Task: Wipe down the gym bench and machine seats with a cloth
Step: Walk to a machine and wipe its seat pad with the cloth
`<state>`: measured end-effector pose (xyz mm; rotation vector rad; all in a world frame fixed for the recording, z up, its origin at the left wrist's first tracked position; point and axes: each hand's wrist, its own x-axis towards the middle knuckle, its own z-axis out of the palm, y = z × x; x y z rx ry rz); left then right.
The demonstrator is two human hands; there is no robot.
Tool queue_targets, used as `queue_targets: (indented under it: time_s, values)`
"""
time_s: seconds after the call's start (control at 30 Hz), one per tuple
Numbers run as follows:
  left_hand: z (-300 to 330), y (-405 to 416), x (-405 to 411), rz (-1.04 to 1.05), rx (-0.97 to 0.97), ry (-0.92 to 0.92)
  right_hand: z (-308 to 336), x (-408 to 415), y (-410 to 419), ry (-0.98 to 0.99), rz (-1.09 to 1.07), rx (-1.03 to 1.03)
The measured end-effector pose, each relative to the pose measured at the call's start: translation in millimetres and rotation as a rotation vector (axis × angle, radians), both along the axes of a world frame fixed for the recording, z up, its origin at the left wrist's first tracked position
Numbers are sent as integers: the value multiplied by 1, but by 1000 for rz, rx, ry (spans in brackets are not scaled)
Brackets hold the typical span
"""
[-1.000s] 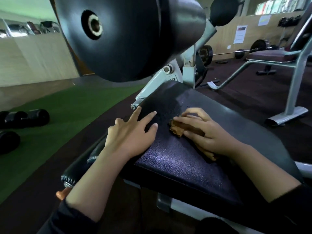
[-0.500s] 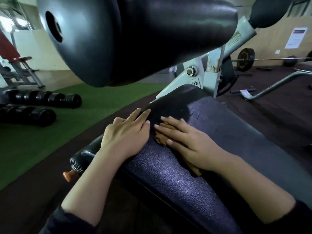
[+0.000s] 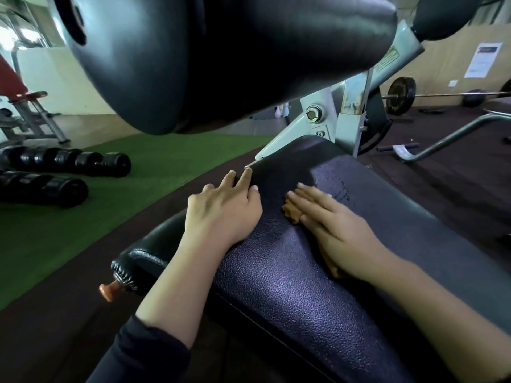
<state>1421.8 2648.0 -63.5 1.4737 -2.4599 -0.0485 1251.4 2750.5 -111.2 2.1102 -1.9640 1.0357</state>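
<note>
The scene is dim and cool, lit mostly by daylight from blown-out windows (image 3: 16, 34) at ten o'clock, which leaves a soft sheen on the big black roller pad (image 3: 221, 51) at twelve o'clock and a purplish glint on the grained seat pad (image 3: 290, 286) at six o'clock. The roller casts a dark shadow over the far end of the seat near the centre, and the right hand (image 3: 331, 222) is smeared by motion blur while the left hand (image 3: 224, 214) stays fairly crisp. Wide-angle distortion bends the green turf (image 3: 83, 230) edge at eight o'clock and stretches the frame's borders, with the far wall at two o'clock soft
</note>
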Motion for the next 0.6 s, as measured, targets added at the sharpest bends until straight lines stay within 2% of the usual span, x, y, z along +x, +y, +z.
queue_targets:
  time_s: [0.17,0.27,0.33,0.47,0.6]
  values:
    - [-1,0,0,-7,-14,2,23,11,-55,-25,40,42]
    - [-1,1,1,-2,-25,4,25,-34,-73,-136,-57,111]
    - [-1,2,1,-2,-44,5,18,-54,-57,-166,-151,105]
    - [-3,0,0,-13,-44,10,0,-34,-1,-60,-212,82]
    - [-2,-1,-1,-11,-37,16,6,5,-14,-5,-117,8]
